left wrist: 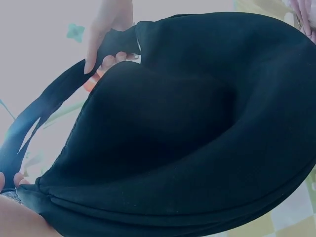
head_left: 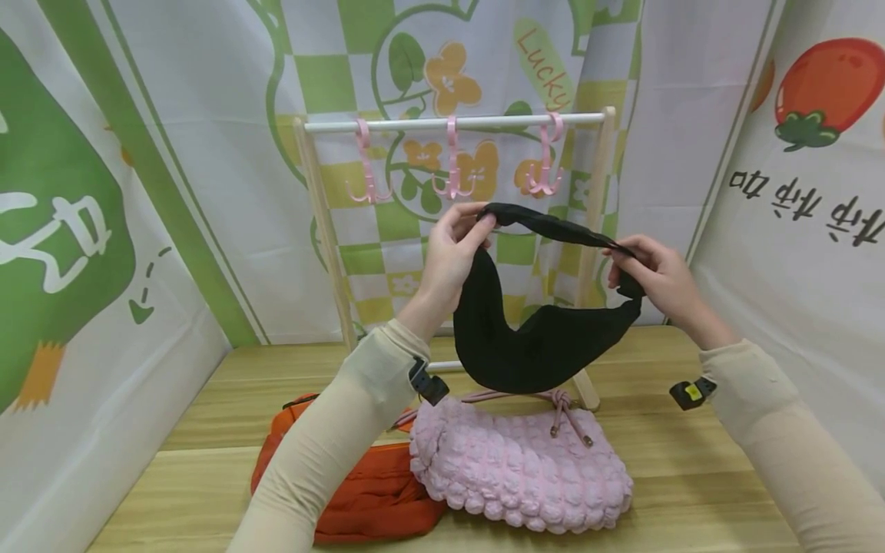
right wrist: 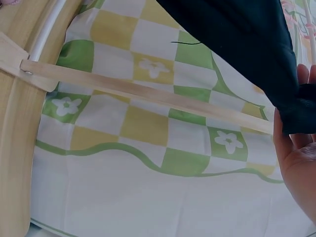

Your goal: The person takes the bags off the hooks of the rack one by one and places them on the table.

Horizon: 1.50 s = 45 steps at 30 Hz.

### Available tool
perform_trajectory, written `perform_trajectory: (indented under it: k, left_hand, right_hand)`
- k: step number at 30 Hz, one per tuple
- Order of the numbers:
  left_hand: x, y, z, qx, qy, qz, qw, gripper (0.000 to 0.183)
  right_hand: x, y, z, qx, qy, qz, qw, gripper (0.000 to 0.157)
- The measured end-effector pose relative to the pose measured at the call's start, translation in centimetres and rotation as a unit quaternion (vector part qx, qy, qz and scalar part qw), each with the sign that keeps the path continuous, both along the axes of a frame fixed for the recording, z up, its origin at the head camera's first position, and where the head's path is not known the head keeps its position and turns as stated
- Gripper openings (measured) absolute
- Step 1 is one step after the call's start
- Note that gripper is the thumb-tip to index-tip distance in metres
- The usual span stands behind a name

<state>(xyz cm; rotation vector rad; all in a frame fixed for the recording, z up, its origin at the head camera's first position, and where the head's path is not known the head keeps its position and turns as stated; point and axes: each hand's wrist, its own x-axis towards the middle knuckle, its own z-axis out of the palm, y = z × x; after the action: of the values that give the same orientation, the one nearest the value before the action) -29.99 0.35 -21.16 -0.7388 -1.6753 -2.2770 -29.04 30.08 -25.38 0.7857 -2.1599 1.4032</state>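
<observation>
A black cloth shoulder bag (head_left: 532, 349) hangs in the air between both hands, its body drooping below the strap. The left hand (head_left: 452, 250) pinches the strap's left end between thumb and fingers. At the strap's right end, the right hand (head_left: 657, 273) grips the cloth where strap and body meet. In the left wrist view the bag (left wrist: 197, 108) fills most of the picture, with the right hand (left wrist: 111, 24) on the strap behind it. The right wrist view has the right hand (right wrist: 301, 163) holding a fold of the black cloth (right wrist: 247, 44).
Behind the bag stands a wooden rack (head_left: 321, 230) with a white bar (head_left: 415, 124) carrying pink hooks (head_left: 452, 165). On the wooden table (head_left: 207, 445), a pink puffy bag (head_left: 525, 468) lies against an orange bag (head_left: 376, 491). Printed cloth walls enclose the table.
</observation>
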Motion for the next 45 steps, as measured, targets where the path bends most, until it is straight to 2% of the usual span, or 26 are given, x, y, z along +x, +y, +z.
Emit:
perform_trajectory:
  k: [7, 19, 25, 31, 37, 45]
  left_hand:
    - [-0.1, -0.3, -0.6, -0.002, 0.014, 0.003, 0.9999, 0.024]
    - [0.0, -0.6, -1.1, -0.004, 0.033, -0.002, 0.9994, 0.027]
    - [0.2, -0.8, -1.2, -0.02, 0.032, 0.001, 0.9993, 0.03]
    - [0.4, -1.0, -1.4, -0.032, 0.025, -0.004, 0.9992, 0.034]
    - [0.4, -1.2, -1.5, -0.038, 0.019, -0.012, 0.999, 0.04]
    - [0.1, -1.2, -1.9, -0.043, 0.025, -0.006, 0.9987, 0.045]
  right_hand:
    - [0.2, 0.2, -0.1, -0.009, -0.007, -0.003, 1.0, 0.019]
    - [0.8, 0.9, -0.2, -0.05, -0.023, 0.029, 0.998, 0.032]
    - [0.8, 1.1, -0.3, -0.079, -0.027, 0.065, 0.994, 0.03]
    - [0.7, 1.5, -0.6, -0.11, -0.052, 0.108, 0.987, 0.027]
    - [0.9, 1.7, -0.5, -0.112, -0.056, 0.109, 0.986, 0.027]
    - [0.9, 1.8, -0.5, -0.116, -0.061, 0.109, 0.985, 0.028]
